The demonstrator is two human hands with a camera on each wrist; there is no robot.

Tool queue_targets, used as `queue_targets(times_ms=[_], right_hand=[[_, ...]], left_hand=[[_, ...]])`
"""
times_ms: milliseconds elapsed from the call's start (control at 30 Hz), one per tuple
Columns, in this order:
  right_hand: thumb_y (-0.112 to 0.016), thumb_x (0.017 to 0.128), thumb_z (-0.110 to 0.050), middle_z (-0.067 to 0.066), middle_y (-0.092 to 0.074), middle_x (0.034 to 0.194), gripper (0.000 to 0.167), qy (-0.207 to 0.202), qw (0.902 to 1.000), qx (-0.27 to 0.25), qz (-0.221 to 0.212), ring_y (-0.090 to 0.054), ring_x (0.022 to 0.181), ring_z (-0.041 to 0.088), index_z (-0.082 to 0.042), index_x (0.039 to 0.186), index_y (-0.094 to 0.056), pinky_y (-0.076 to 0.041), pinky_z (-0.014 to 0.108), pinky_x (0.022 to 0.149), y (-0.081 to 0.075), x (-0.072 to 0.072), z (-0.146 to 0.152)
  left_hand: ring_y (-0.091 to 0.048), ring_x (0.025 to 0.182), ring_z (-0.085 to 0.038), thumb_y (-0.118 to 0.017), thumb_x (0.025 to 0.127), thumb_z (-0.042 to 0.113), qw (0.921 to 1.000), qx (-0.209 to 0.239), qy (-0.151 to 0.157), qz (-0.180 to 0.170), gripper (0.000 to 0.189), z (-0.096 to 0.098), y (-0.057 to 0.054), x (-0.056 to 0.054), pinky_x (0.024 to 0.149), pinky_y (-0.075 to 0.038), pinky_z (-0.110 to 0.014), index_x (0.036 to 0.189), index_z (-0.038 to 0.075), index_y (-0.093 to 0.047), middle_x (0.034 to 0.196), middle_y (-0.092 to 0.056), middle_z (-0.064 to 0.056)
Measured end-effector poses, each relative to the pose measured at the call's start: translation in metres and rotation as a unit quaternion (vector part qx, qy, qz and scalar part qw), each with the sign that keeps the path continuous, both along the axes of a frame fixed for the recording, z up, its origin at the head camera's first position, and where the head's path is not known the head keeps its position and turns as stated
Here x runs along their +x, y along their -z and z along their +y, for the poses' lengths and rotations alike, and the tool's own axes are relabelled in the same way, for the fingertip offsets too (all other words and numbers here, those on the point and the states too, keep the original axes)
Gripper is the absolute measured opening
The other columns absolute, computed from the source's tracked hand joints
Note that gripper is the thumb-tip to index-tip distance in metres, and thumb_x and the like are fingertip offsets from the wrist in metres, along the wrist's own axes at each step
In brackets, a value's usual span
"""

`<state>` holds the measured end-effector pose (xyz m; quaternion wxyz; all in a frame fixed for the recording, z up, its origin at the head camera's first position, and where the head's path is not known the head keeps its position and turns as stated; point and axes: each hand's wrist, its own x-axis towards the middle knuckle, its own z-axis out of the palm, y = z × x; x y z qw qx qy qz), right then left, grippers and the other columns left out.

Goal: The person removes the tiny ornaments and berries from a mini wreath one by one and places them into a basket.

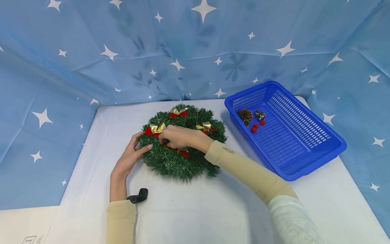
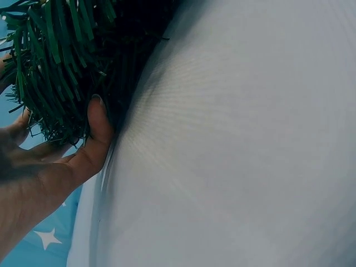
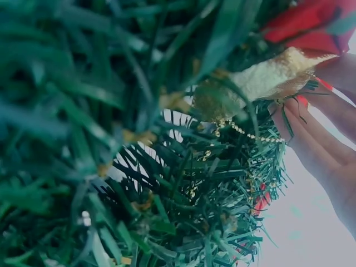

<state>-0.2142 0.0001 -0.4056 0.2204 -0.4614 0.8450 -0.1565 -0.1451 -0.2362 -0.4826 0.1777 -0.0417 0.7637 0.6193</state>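
Observation:
A green tinsel wreath (image 1: 170, 164) with several red-and-gold bows lies on the white table. My left hand (image 1: 128, 159) grips its left edge; in the left wrist view the thumb (image 2: 100, 125) presses against the green strands, other fingers behind. Over the wreath, my right hand (image 1: 179, 135) is curled with its fingertips down between the left bow (image 1: 156, 129) and the front bow (image 1: 182, 152). Close up, the right fingers (image 3: 320, 136) pinch at a red-and-gold bow (image 3: 272, 78) beside a thin gold beaded string (image 3: 250, 135). Strands partly hide the fingertips.
To the right stands a blue plastic basket (image 1: 304, 162) holding brown pine cones (image 1: 244, 114), a white-tipped pine cone (image 1: 260, 115) and small red pieces (image 1: 254, 128). Another bow (image 1: 178, 112) sits at the wreath's back. A blue star-print cloth (image 1: 182, 44) hangs behind the table.

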Motion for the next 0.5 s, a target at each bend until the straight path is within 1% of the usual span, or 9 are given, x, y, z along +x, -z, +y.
queue_targets(times_ms=[200,500], right_hand=[[-0.067,0.1,-0.005,0.007,-0.073,0.122,0.026,0.001,0.9996,0.024,0.016,-0.07,0.108,0.018,-0.01,0.124,-0.074,-0.057,0.03,0.092,0.0029,-0.0011,-0.0035],[-0.067,0.1,-0.007,0.006,-0.073,0.123,0.025,-0.002,0.9974,0.057,0.043,-0.071,0.109,0.017,-0.012,0.124,-0.075,-0.057,0.031,0.093,0.0057,-0.0014,-0.0091]], left_hand=[[0.0,0.157,-0.048,-0.071,0.098,0.044,1.0,0.001,0.0,0.0,0.093,0.0003,0.0012,-0.001,0.12,-0.021,-0.069,0.166,0.031,-0.01,0.173,0.01,-0.013],[-0.003,0.157,-0.047,-0.071,0.098,0.043,1.0,0.003,-0.002,0.002,0.093,0.0003,0.0022,0.0001,0.12,-0.023,-0.068,0.166,0.031,-0.01,0.173,0.01,-0.013]])
